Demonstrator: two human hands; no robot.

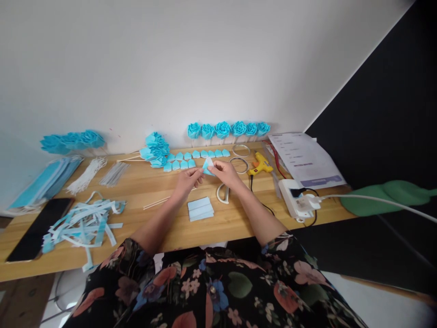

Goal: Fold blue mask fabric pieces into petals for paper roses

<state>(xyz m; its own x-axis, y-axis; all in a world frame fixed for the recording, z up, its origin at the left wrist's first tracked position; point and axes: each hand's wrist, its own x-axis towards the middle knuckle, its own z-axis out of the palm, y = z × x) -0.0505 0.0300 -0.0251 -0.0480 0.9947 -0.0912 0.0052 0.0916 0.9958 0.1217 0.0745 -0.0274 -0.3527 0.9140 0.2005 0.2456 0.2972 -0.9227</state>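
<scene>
A small piece of blue-and-white mask fabric [208, 164], folded to a point, is held up between my hands above the middle of the table. My right hand [225, 173] pinches it from the right with thumb and fingers. On its lower left side, my left hand [188, 180] has its fingertips closed at the edge. Just behind lie rows of folded blue petals [186, 155]. Below the hands sits a stack of cut fabric squares [200, 209]. Close to my right wrist is a white D-shaped ring or tape roll [223, 194], partly covered by the arm.
Blue fabric roses [222, 129] stand along the wall; more lie left. Around the left are masks [44, 182], a phone [39, 230], cut strips [83, 225] and wires [114, 174]. Rightward are a yellow glue gun [261, 165], papers [303, 157] and a corded power strip [294, 200].
</scene>
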